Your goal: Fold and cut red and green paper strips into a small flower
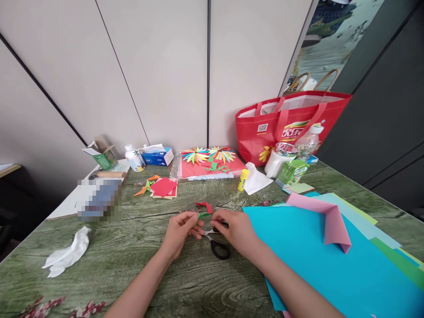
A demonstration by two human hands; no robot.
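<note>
A small folded piece of green paper (204, 215) is pinched between the thumb and fingers of my left hand (180, 232). The closed fingertips of my right hand (235, 227) meet at the right end of that same piece. Under both hands lies a pair of scissors (220, 250) with black handles, partly covered by my fingers. Just beyond my fingertips rests a folded red paper piece (204, 206).
Blue paper sheets (298, 265) with a folded pink strip (333, 221) lie at right. Farther back are a glue stick (243, 180), red paper squares (164, 187), paper flowers (195, 155) and a red bag (255, 137). A crumpled tissue (68, 254) is at left.
</note>
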